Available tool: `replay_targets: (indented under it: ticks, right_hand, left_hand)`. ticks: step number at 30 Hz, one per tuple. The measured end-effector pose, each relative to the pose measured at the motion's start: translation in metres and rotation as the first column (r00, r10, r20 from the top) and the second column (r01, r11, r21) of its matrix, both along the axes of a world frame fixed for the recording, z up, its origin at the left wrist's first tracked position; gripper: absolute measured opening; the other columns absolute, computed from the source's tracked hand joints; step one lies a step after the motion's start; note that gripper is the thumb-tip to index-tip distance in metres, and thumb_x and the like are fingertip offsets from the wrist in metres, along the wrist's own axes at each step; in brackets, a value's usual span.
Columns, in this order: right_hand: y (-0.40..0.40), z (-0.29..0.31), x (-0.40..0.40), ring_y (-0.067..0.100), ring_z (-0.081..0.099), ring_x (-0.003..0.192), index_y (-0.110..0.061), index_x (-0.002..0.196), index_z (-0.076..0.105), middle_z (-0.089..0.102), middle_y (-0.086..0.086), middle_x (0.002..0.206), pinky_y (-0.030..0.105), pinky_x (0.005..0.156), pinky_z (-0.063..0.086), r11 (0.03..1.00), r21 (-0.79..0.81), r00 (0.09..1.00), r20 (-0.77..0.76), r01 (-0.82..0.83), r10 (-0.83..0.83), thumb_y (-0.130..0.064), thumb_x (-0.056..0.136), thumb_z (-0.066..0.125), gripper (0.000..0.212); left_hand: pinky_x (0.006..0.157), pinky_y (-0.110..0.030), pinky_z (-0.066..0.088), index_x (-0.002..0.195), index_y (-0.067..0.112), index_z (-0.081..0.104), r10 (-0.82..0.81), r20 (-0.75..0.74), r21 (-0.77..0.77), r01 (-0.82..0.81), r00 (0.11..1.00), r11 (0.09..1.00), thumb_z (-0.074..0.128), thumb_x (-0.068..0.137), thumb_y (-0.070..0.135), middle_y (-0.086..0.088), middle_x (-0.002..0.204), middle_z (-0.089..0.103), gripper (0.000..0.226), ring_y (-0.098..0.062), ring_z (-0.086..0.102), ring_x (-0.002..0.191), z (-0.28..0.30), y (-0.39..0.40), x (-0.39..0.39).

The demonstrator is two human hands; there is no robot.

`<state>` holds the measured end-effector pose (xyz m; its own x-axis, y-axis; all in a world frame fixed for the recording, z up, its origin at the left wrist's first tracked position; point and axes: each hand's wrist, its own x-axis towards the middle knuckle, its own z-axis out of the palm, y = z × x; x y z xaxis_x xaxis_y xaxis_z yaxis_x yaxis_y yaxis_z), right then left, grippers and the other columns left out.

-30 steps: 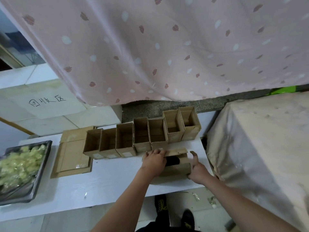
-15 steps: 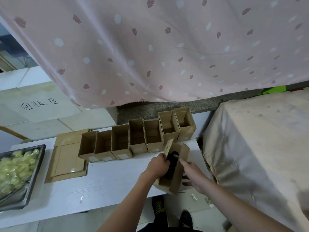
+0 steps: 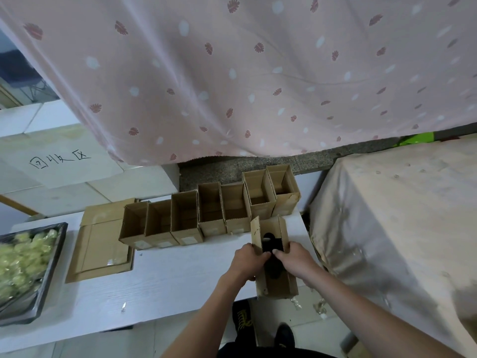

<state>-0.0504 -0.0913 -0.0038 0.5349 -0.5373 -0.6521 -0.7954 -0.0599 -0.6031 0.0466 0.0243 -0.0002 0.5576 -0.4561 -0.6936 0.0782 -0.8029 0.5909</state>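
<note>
A small brown cardboard box [image 3: 277,285] stands near the front right corner of the white table [image 3: 160,288], its top open and one flap raised on the left. A black object [image 3: 271,248] sits inside it, partly hidden. My left hand [image 3: 246,262] grips the box's left side, fingers curled over the rim. My right hand [image 3: 294,259] grips its right side, thumb reaching onto the black object.
A row of several open empty cardboard boxes [image 3: 210,210] lines the table's far edge. Flat cardboard sheets [image 3: 100,244] lie to the left, beside a metal tray [image 3: 55,254] of pale yellow pieces. A cloth-covered block [image 3: 402,223] stands right. A pink curtain [image 3: 232,73] hangs behind.
The box lay on its side a second ago; both hands have tipped it upright and turned it so its open top faces up. My hands now hold its two sides.
</note>
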Motion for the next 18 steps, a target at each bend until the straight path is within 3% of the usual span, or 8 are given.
replay_targets:
  ticks: [5,8,10,12,13,15,16,18]
  right_hand:
    - [-0.010,0.003,-0.002,0.019,0.052,0.074,-0.011,0.088,0.051,0.052,0.005,0.083,0.030,0.061,0.039,0.998,-0.061,0.999,-0.046,0.000,-0.003,-0.030,0.106,0.040,0.029]
    - [-0.019,0.004,-0.005,0.019,0.050,0.081,-0.012,0.093,0.046,0.050,0.004,0.088,0.031,0.070,0.041,0.998,-0.062,0.998,-0.047,0.033,-0.036,-0.028,0.107,0.038,0.023]
    - [-0.022,0.005,-0.005,0.019,0.049,0.085,-0.013,0.099,0.044,0.050,0.003,0.092,0.032,0.074,0.039,0.998,-0.061,0.998,-0.052,0.030,-0.033,-0.027,0.107,0.038,0.017]
    - [-0.024,0.005,-0.002,0.017,0.049,0.078,-0.012,0.095,0.048,0.050,0.003,0.087,0.031,0.069,0.038,0.998,-0.066,0.998,-0.055,0.004,-0.007,-0.025,0.106,0.039,0.020]
    - [-0.024,0.006,0.000,0.016,0.049,0.076,-0.012,0.090,0.048,0.050,0.003,0.084,0.030,0.067,0.038,0.997,-0.073,0.998,-0.064,-0.021,0.016,-0.025,0.106,0.039,0.022]
    - [-0.027,0.011,0.003,0.016,0.052,0.076,-0.014,0.086,0.048,0.052,0.003,0.084,0.030,0.063,0.040,0.987,-0.116,0.990,-0.099,-0.112,0.101,-0.025,0.105,0.042,0.023]
    - [-0.030,0.015,0.005,0.017,0.055,0.078,-0.014,0.087,0.051,0.055,0.004,0.085,0.030,0.064,0.044,0.974,-0.152,0.981,-0.118,-0.168,0.151,-0.025,0.104,0.045,0.021]
    - [-0.037,0.022,0.009,0.019,0.062,0.085,-0.013,0.096,0.059,0.063,0.004,0.091,0.033,0.076,0.053,0.937,-0.244,0.966,-0.128,-0.251,0.225,-0.027,0.101,0.053,0.016]
  left_hand:
    - [0.081,-0.041,0.062,0.123,0.010,0.055,0.028,-0.100,-0.093,-0.037,0.995,0.995,0.038,0.107,0.019,-0.010,0.116,0.066,0.025,-0.028,0.067,0.100,0.003,0.014,0.006]
    - [0.070,-0.034,0.060,0.102,0.019,0.058,0.063,-0.192,-0.172,-0.097,0.979,0.980,0.039,0.105,0.014,-0.006,0.103,0.065,0.020,-0.023,0.065,0.092,0.006,0.024,0.010]
    - [0.076,-0.039,0.060,0.101,0.019,0.056,0.094,-0.241,-0.170,-0.137,0.966,0.976,0.038,0.105,0.012,-0.007,0.106,0.063,0.020,-0.025,0.064,0.095,0.004,0.027,0.012]
    - [0.090,-0.048,0.058,0.110,0.016,0.057,0.101,-0.258,-0.158,-0.145,0.961,0.977,0.041,0.105,0.012,-0.011,0.114,0.063,0.017,-0.028,0.064,0.100,0.001,0.027,0.012]
    - [0.094,-0.049,0.056,0.123,0.014,0.055,0.102,-0.266,-0.162,-0.148,0.959,0.976,0.045,0.104,0.014,-0.013,0.122,0.063,0.021,-0.030,0.064,0.105,0.000,0.025,0.012]
    - [0.099,-0.043,0.052,0.152,0.017,0.033,0.127,-0.192,-0.155,-0.158,0.973,0.975,0.058,0.100,0.022,-0.013,0.144,0.051,0.058,-0.032,0.056,0.124,-0.003,0.022,0.014]
    - [0.099,-0.040,0.048,0.157,0.019,0.023,0.135,-0.093,-0.151,-0.148,0.986,0.977,0.065,0.096,0.028,-0.011,0.151,0.045,0.074,-0.032,0.051,0.131,-0.002,0.022,0.016]
    - [0.090,-0.030,0.049,0.156,0.020,0.022,0.140,0.111,-0.167,-0.121,0.984,0.979,0.073,0.089,0.038,-0.008,0.151,0.045,0.086,-0.026,0.054,0.125,-0.002,0.021,0.022]
